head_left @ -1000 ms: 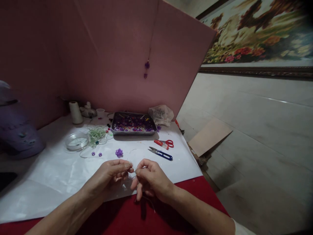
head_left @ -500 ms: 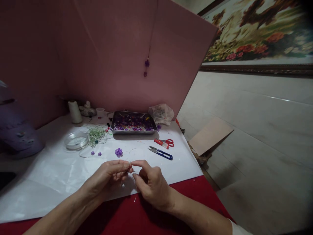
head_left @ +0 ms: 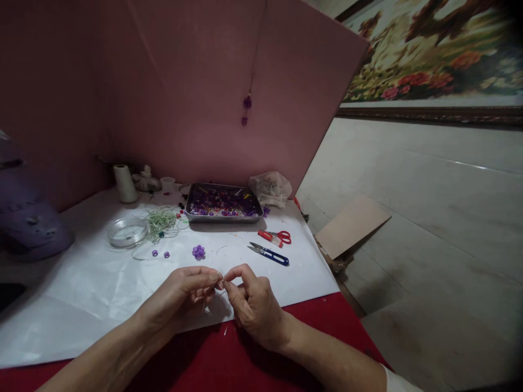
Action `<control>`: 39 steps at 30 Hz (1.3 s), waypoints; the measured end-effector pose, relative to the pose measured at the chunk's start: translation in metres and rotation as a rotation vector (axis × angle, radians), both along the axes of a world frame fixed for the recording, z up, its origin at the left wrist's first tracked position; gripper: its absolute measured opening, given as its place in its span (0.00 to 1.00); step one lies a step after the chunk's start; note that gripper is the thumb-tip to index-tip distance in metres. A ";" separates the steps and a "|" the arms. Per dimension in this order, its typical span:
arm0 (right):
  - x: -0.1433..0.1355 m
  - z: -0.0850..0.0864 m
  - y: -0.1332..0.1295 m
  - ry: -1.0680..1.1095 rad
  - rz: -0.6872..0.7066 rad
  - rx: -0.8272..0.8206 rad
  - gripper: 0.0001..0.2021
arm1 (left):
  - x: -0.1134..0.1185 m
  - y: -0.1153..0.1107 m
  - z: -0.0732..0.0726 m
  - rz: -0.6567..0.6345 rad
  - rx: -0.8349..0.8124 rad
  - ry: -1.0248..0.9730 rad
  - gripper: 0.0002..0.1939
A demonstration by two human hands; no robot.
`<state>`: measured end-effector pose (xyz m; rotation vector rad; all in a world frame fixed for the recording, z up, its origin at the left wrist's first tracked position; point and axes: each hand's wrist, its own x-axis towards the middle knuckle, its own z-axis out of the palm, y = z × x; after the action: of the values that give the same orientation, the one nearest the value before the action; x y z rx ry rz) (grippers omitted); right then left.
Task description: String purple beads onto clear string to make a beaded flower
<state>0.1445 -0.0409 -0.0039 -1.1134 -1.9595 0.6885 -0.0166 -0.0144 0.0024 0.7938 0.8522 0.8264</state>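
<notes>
My left hand (head_left: 186,288) is closed in a pinch on a thin thread (head_left: 204,302), whose end hangs below the fingers. My right hand (head_left: 253,305) pinches the same thread, its thumb and forefinger almost touching the left fingertips. Anything smaller between the fingertips is too tiny to make out. Just beyond the hands, a purple beaded flower (head_left: 198,252) lies on the white sheet (head_left: 102,288). Two purple beads (head_left: 160,254) sit to its left. Thread snips with blue handles (head_left: 269,254) lie right of the flower, near red-handled scissors (head_left: 283,236) and a red-capped tube (head_left: 269,238).
A metal tray (head_left: 224,219) of purple and clear beads stands at the back. Left of it are tangled green cord (head_left: 161,224), a clear round dish (head_left: 128,233) and a white thread spool (head_left: 125,185). A plastic bag (head_left: 270,189) sits right of the tray.
My right thumb and forefinger, apart half a second ago, have closed together on the thread. My left hand stays almost in place.
</notes>
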 end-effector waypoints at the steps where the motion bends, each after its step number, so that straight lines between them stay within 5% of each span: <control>1: 0.000 0.000 0.000 0.011 -0.002 -0.028 0.06 | 0.000 0.000 -0.001 -0.005 0.004 -0.001 0.07; 9: -0.001 0.003 -0.001 0.077 0.005 -0.166 0.05 | -0.003 0.000 -0.001 -0.035 0.019 0.018 0.08; 25: 0.002 0.001 -0.005 -0.042 0.002 0.159 0.04 | -0.004 0.000 -0.001 -0.030 -0.007 -0.024 0.07; 39: 0.005 -0.002 -0.003 -0.004 -0.031 0.076 0.06 | 0.000 -0.003 0.013 -0.027 -0.066 0.032 0.07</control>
<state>0.1491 -0.0436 -0.0056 -1.0971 -1.9512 0.5909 -0.0169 -0.0177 0.0155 0.7603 0.8909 0.7596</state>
